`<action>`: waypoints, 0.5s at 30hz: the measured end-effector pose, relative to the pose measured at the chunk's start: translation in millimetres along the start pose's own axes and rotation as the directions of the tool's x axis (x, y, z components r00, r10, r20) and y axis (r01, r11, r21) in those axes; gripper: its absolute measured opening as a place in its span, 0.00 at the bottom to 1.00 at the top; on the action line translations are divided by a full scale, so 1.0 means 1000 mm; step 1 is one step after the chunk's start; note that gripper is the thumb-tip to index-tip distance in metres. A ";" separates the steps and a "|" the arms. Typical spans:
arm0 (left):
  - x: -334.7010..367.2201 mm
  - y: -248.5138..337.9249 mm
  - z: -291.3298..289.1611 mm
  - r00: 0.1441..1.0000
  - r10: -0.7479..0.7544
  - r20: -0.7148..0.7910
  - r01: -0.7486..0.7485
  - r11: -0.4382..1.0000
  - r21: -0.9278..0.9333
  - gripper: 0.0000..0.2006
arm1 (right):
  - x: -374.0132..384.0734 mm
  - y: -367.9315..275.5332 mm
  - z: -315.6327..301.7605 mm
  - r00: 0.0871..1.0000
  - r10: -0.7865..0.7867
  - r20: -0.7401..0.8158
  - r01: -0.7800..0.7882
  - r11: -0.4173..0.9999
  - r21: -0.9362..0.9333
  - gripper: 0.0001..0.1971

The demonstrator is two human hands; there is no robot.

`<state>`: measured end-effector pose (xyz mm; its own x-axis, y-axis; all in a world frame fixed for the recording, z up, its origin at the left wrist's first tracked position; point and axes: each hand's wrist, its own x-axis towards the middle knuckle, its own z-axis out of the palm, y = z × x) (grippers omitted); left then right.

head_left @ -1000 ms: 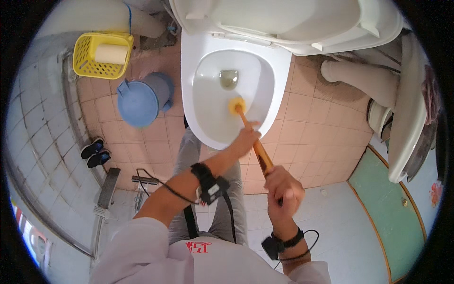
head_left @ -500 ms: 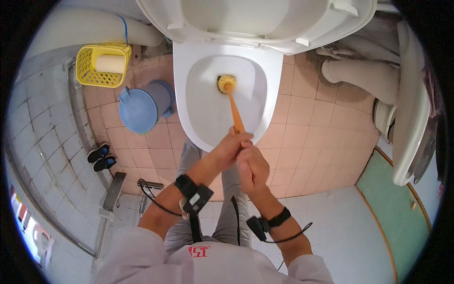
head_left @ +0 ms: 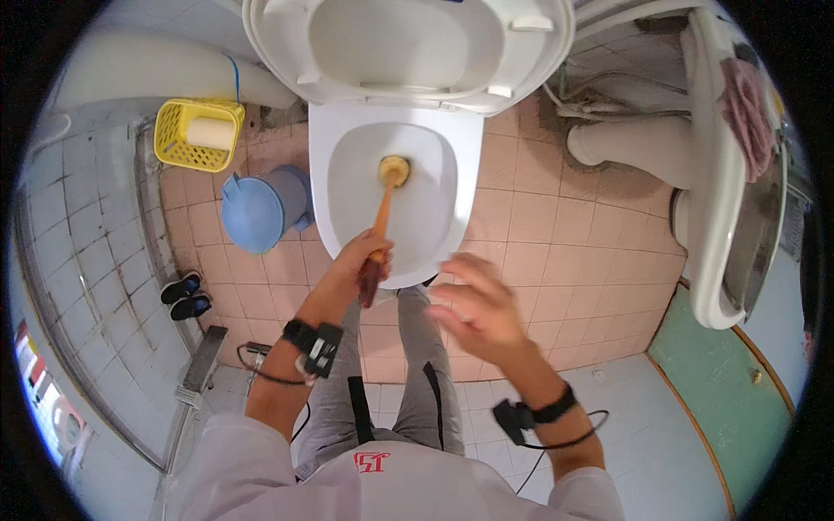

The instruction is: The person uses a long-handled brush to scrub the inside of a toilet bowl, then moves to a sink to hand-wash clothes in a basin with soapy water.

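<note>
A: Where is the brush (head_left: 382, 213)?

B: Its round yellow head is down inside the toilet bowl (head_left: 426, 208), toward the back; the orange handle slants out over the front rim, a little to the left; whether the bristles press on the bowl, I cannot tell.

A: And which hand has it?

B: Only the left hand (head_left: 363, 259); its fingers are wrapped closely round the handle, and the darker end pokes out below them; the right hand (head_left: 482, 313) hangs near the front of the bowl, apart from the handle, its fingers loosely spread around nothing.

A: Anything on the wrists?

B: A black strap with a small dark device (head_left: 321, 347) on each; a thin cable runs from both.

A: And farther out?

B: The raised lid and seat (head_left: 417, 43) stand behind the bowl; a blue bin (head_left: 252, 213) is just to its left, and past that a yellow basket (head_left: 195, 159) with a pale roll (head_left: 210, 134) in it; dark shoes (head_left: 184, 295) sit by the left wall; at right, a pinkish cloth (head_left: 747, 117) lies on a white washbasin (head_left: 708, 295).
</note>
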<state>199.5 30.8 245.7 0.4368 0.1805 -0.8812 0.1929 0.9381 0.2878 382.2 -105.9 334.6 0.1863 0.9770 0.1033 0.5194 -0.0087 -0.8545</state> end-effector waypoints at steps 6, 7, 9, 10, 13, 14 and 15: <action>0.007 -0.006 -0.009 0.998 0.032 -0.054 -0.039 0.991 -0.130 0.10 | 0.005 -0.020 -0.205 0.992 0.093 -0.090 -0.127 0.832 -0.540 0.05; 0.025 -0.009 -0.011 0.999 0.030 -0.022 -0.032 0.996 -0.078 0.11 | 0.018 -0.021 -0.227 0.998 0.028 -0.054 -0.056 0.776 -0.628 0.06; 0.054 -0.013 -0.005 0.999 0.009 0.050 -0.010 0.999 0.034 0.13 | 0.029 -0.009 -0.259 0.998 -0.014 0.068 0.059 0.686 -0.725 0.07; 0.055 -0.018 0.001 0.999 0.023 0.037 -0.024 1.000 0.016 0.13 | 0.032 -0.003 -0.272 0.991 -0.025 0.129 0.116 0.634 -0.764 0.07; 0.044 -0.025 0.020 1.000 -0.005 -0.014 0.002 0.988 -0.157 0.13 | 0.035 0.016 -0.299 0.932 -0.083 0.352 0.338 0.546 -0.766 0.08; 0.040 -0.032 0.019 0.998 -0.055 -0.029 0.044 0.954 -0.297 0.13 | 0.033 0.019 -0.303 0.912 -0.088 0.400 0.383 0.527 -0.758 0.08; 0.033 -0.036 0.018 0.993 -0.110 -0.041 0.082 0.899 -0.430 0.12 | 0.032 0.020 -0.304 0.909 -0.091 0.406 0.387 0.540 -0.747 0.08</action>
<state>223.1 -2.8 213.0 0.3764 0.0878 -0.9223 -0.1684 0.9854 0.0250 652.3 -139.3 475.5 -0.2163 0.9757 -0.0349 0.9758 0.2148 -0.0414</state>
